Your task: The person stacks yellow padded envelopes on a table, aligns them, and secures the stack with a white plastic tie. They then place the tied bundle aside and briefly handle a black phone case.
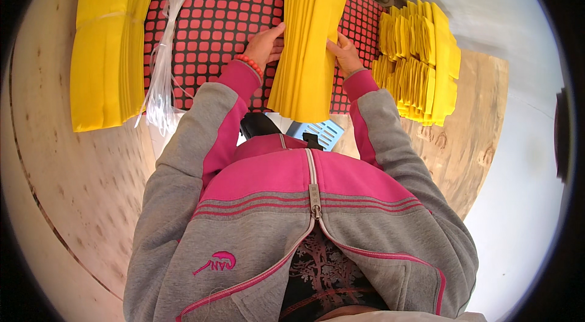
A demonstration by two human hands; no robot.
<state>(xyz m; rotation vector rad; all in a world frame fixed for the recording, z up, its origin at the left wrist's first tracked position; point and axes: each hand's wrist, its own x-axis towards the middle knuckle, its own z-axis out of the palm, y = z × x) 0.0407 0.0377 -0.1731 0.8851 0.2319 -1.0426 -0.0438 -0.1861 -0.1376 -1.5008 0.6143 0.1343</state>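
Between my two hands is a long stack of folded yellow sheets (308,47), its pleated edges showing along the left and top. My left hand (265,46) presses against its left side, thumb pointing up and fingertips partly hidden at the edge. On the opposite side my right hand (346,52) grips the edge, thumb on the front face and fingers partly behind. The stack is over a red-and-black checked mat (213,35), leaning slightly, with its lower end at the mat's near edge.
Left on the mat lies a bunch of clear plastic strips (163,66). Beyond it stands a larger banded yellow stack (103,60). Several smaller yellow bundles (420,60) are piled at the right on a wooden surface (481,102). A blue slatted plastic object (326,133) is below the mat edge.
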